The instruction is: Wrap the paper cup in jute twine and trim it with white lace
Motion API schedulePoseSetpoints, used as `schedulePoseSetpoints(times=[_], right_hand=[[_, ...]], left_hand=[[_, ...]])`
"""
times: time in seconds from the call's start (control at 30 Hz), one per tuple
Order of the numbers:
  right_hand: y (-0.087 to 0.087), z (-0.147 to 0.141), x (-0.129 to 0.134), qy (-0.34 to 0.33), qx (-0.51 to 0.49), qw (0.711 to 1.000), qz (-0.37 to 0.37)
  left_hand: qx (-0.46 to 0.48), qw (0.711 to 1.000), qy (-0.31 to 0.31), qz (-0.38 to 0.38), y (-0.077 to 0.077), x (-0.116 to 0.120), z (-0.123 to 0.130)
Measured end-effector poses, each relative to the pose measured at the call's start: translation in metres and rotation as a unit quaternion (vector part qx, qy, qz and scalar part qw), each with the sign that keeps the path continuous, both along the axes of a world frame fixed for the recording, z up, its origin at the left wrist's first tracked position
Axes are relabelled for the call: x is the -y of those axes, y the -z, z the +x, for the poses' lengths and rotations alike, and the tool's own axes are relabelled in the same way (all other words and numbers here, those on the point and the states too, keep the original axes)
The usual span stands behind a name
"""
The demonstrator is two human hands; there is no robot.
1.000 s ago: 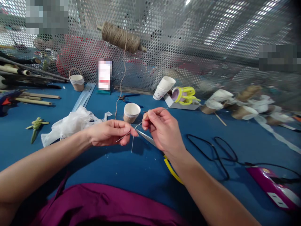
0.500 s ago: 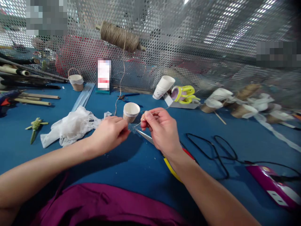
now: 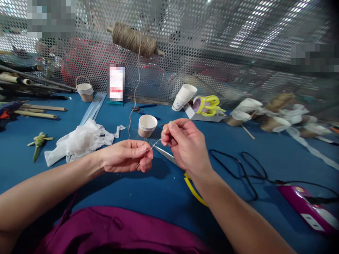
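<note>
Between my two hands runs a thin piece of twisted twine or wire [image 3: 156,143]; its exact material is too fine to tell. My left hand [image 3: 129,155] pinches one end between thumb and fingers, with a short tail poking out below. Closed around the other part is my right hand [image 3: 186,143], a bit higher. Just behind them stands a small paper cup [image 3: 147,126], its lower part wrapped in twine with a pale band above. Scissors [image 3: 166,155] with yellow handles lie partly hidden beneath my right hand and forearm.
White lace [image 3: 84,139] lies left, near a small green woven figure [image 3: 39,143]. Behind are a handled cup basket [image 3: 85,92], a phone [image 3: 116,84], pliers [image 3: 144,108], stacked cups [image 3: 184,97] and a twine spool [image 3: 134,39]. Right are a black cable [image 3: 249,176] and purple power strip [image 3: 304,208].
My left hand has turned palm upward and moved slightly down and right, now pinching the twisted strand near my right hand. My right hand has shifted slightly right, still holding it.
</note>
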State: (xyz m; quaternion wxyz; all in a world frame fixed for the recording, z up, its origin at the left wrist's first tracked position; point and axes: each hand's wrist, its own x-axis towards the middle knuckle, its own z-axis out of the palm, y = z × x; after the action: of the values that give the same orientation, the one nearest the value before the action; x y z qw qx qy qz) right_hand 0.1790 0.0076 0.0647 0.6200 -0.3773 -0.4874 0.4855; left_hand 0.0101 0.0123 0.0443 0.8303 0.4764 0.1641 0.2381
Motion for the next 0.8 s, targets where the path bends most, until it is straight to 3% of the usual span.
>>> schedulePoseSetpoints(times=[0.07,0.1,0.13,0.17,0.23,0.27,0.3,0.33,0.43,0.53,0.63,0.8], right_hand=[[0.002,-0.001,0.0,0.0,0.003,1.0,0.008],[0.003,-0.001,-0.001,0.003,0.006,1.0,0.014],[0.005,-0.001,-0.001,0.007,0.009,1.0,0.019],[0.006,-0.001,-0.002,0.011,0.014,1.0,0.022],[0.009,-0.001,-0.004,0.018,0.023,0.999,0.024],[0.009,-0.001,-0.004,0.021,0.025,0.999,0.02],[0.009,-0.001,-0.005,0.021,0.025,0.999,0.014],[0.009,-0.001,-0.005,0.02,0.023,1.0,0.007],[0.007,0.0,-0.005,-0.001,0.016,1.0,-0.023],[0.004,0.001,-0.002,-0.08,0.048,0.994,-0.059],[0.003,0.002,0.001,-0.138,0.091,0.983,-0.081],[0.001,0.003,0.003,-0.148,0.124,0.979,-0.072]], left_hand=[[-0.085,0.986,-0.051,0.135,-0.003,0.001,0.001],[-0.146,0.956,-0.091,0.236,-0.004,0.001,0.001],[-0.21,0.904,-0.138,0.345,-0.005,0.001,0.001],[-0.267,0.834,-0.185,0.446,-0.005,0.001,0.001],[-0.336,0.699,-0.254,0.577,-0.004,0.003,0.001],[-0.349,0.666,-0.269,0.602,-0.003,0.004,0.001],[-0.353,0.661,-0.273,0.603,-0.003,0.004,0.001],[-0.353,0.681,-0.268,0.583,-0.003,0.005,0.0],[-0.329,0.792,-0.22,0.465,-0.007,0.004,-0.001],[-0.291,0.867,-0.175,0.364,-0.011,0.0,-0.002],[-0.262,0.9,-0.157,0.309,-0.012,-0.003,-0.002],[-0.225,0.932,-0.121,0.257,-0.011,-0.003,-0.003]])
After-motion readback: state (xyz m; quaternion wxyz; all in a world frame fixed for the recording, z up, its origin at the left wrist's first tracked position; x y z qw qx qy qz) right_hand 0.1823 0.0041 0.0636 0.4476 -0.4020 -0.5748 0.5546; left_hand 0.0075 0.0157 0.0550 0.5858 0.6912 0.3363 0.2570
